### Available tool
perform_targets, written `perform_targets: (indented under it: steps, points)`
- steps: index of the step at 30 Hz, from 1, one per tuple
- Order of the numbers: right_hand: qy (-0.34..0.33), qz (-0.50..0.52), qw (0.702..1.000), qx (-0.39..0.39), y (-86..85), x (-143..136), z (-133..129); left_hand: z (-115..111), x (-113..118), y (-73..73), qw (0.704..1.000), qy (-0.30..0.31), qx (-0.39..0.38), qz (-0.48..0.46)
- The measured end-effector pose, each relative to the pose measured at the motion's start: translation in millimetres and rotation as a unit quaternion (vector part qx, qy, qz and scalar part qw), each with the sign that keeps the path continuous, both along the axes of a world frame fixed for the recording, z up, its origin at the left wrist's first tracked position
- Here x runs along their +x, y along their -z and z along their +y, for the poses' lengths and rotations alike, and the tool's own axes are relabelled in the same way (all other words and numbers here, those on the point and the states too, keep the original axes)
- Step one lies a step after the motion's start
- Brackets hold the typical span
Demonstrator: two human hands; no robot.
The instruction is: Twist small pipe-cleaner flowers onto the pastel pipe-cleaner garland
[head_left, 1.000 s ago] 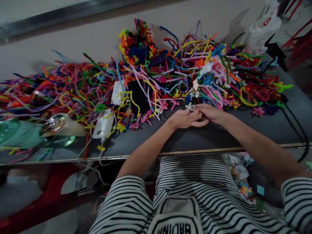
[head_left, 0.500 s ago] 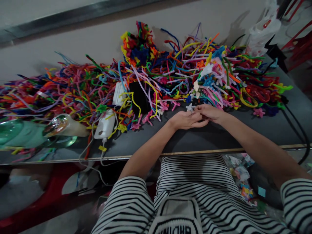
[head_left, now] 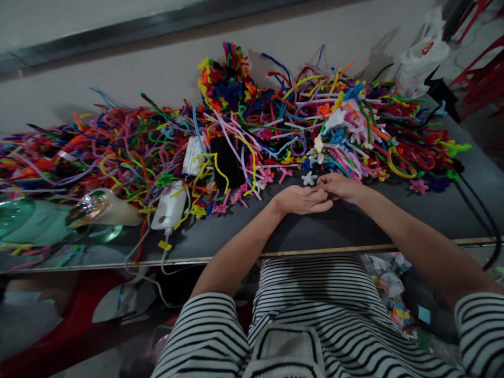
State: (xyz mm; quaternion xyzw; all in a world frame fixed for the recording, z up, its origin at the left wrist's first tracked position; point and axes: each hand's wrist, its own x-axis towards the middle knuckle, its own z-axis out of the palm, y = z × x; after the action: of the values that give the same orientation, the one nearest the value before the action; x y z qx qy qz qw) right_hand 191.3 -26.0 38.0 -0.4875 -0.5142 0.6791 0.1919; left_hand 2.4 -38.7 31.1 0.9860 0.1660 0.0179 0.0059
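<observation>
My left hand (head_left: pixel 301 199) rests low over the table, palm turned partly up, with its fingers curled together. My right hand (head_left: pixel 338 186) meets it from the right, its thumb and fingers pinched at the left fingertips. Whatever lies between the fingers is too small and hidden to name. Just beyond the left fingers is a pale grey pipe-cleaner flower (head_left: pixel 309 178); whether it touches them I cannot tell. Behind the hands lies a bundle of pink, white and blue pipe-cleaner flowers (head_left: pixel 344 142) with their stems.
A long heap of coloured pipe cleaners (head_left: pixel 129 131) covers the table's back. Yellow-handled scissors (head_left: pixel 401 165) lie right. At left are a white corded device (head_left: pixel 170 207), a black box (head_left: pixel 226 163) and a green transparent object (head_left: pixel 43 220). A plastic bag (head_left: pixel 421 58) stands at the far right.
The view has tilted up slightly. My hands have drawn back a little towards me, and more of the pale grey flower shows beyond the left fingers. Both hands remain together.
</observation>
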Motion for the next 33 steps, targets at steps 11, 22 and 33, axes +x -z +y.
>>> perform_targets:
  steps: [11, 22, 33]
  points:
    - [-0.041, -0.008, 0.999, -0.006, 3.5, 2, 2, 4, -2, 10.9, 0.954, 0.143, 0.172, -0.201]
    - [-0.039, -0.039, 0.998, 0.010, 0.3, -1, 0, 9, -1, 2.4, 0.973, 0.176, 0.125, -0.077]
    - [-0.012, 0.037, 0.999, 0.010, 6.3, 3, 4, 24, 3, -25.5, 0.987, 0.134, -0.084, -0.004]
